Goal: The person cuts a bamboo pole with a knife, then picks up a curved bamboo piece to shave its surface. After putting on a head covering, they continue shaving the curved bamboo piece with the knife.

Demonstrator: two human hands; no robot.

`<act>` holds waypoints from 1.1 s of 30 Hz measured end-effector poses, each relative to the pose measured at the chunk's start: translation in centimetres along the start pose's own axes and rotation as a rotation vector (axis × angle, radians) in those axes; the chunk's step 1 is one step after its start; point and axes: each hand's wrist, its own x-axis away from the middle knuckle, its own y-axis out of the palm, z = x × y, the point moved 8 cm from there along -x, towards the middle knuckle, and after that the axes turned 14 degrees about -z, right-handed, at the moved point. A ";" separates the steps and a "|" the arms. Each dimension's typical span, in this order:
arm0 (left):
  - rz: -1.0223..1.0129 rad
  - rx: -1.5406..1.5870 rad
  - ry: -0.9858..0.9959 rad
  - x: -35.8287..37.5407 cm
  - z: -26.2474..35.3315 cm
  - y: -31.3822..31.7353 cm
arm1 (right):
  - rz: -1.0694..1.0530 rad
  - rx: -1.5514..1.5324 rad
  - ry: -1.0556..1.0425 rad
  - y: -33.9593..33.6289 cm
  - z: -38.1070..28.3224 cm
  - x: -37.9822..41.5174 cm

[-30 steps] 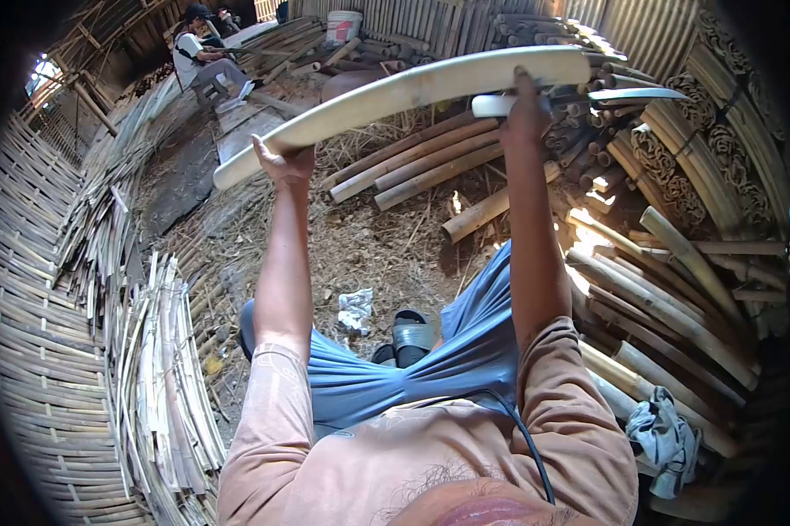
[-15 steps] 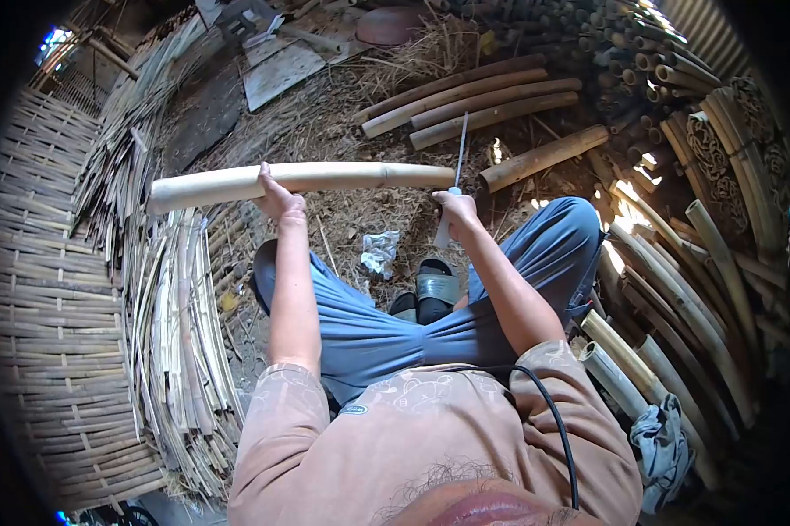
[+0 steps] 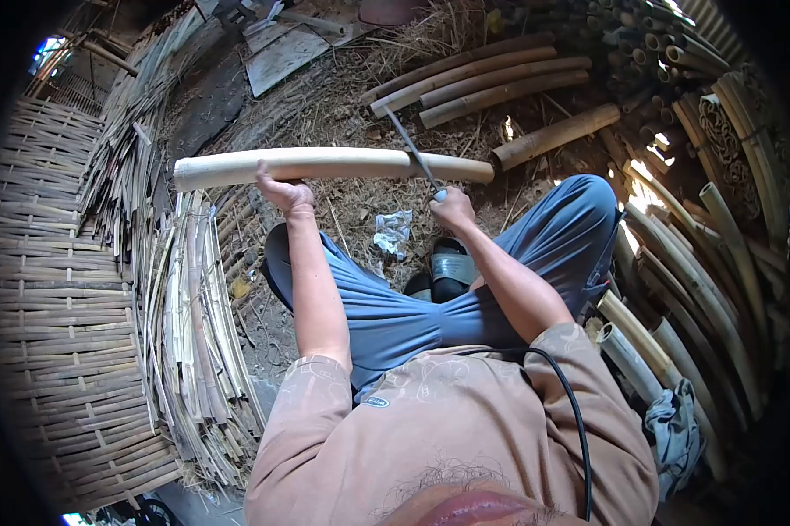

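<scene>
A pale bamboo pole (image 3: 351, 163) lies roughly level in front of me, above my knees. My left hand (image 3: 284, 188) grips it from below, left of its middle, with the thumb up against its near side. In my right hand (image 3: 453, 209) is the handle of a knife (image 3: 417, 155) with a long, thin blade. The blade slants up and to the left, across the pole near a node on its right part. Whether the edge touches the bamboo I cannot tell.
Cut bamboo poles (image 3: 500, 96) lie ahead, and a thick one (image 3: 557, 138) to their right. More poles (image 3: 693, 272) lean at right. Split strips (image 3: 189, 324) and a woven bamboo panel (image 3: 62, 351) are at left. Crumpled plastic (image 3: 392, 234) and sandals (image 3: 452, 267) are between my legs.
My right hand and the knife have tilted the blade from nearly upright to leaning left across the pole. In the view, the pole and my left hand sit slightly higher and further right.
</scene>
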 end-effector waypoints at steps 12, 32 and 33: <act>-0.103 -0.048 0.123 0.1 5.3 1.4 | -0.130 0.044 -0.370 2.1 -10.1 6.6; 0.175 -0.154 0.214 2.8 7.8 0.7 | -0.076 -0.103 0.088 3.1 1.8 -1.2; 0.197 -0.154 0.206 2.9 7.6 0.4 | -0.073 -0.125 0.204 2.0 3.1 -1.5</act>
